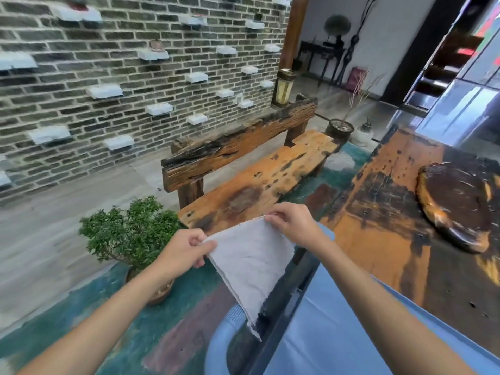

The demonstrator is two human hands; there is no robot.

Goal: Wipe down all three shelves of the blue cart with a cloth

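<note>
A pale grey cloth (250,262) hangs spread between both hands, its lower corner dangling down. My left hand (184,251) pinches its left top corner. My right hand (293,224) pinches the right top corner, a little higher and farther away. Below the cloth lies the light blue cart (332,336): its top shelf fills the bottom right, with a dark handle bar (286,301) running across it and a rounded blue corner at the bottom middle. The lower shelves are hidden.
A rough wooden bench (259,177) stands ahead. A potted green shrub (130,234) sits left of the cart on a teal rug (167,315). A wooden table (400,212) with a dark round tray (457,207) lies to the right. A brick wall rises on the left.
</note>
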